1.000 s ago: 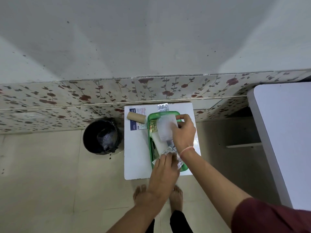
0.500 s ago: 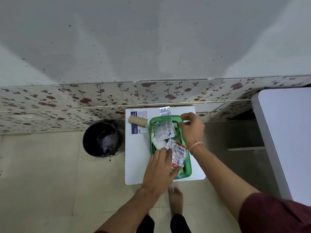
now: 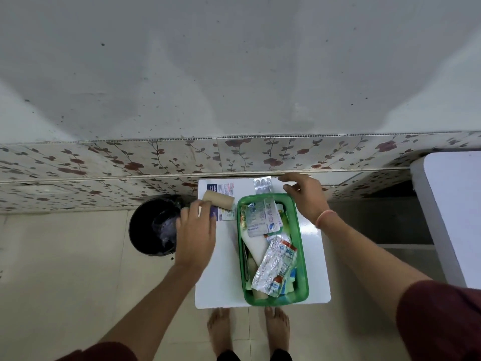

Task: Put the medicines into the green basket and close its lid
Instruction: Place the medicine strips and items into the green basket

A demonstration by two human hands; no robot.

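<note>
I'm seeing the green basket (image 3: 302, 256) mostly filled, no lid visible, left hand (image 3: 196, 230) loosely curled reaching the medicine box (image 3: 223, 204) and cardboard roll (image 3: 218, 200), right hand (image 3: 304, 198) open-gripped, empty, nearing the blister strip (image 3: 263, 185).

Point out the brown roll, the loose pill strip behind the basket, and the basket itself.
brown roll (image 3: 220, 200), head view, its side.
pill strip (image 3: 263, 185), head view, its middle.
green basket (image 3: 295, 217), head view, right rim.
</note>
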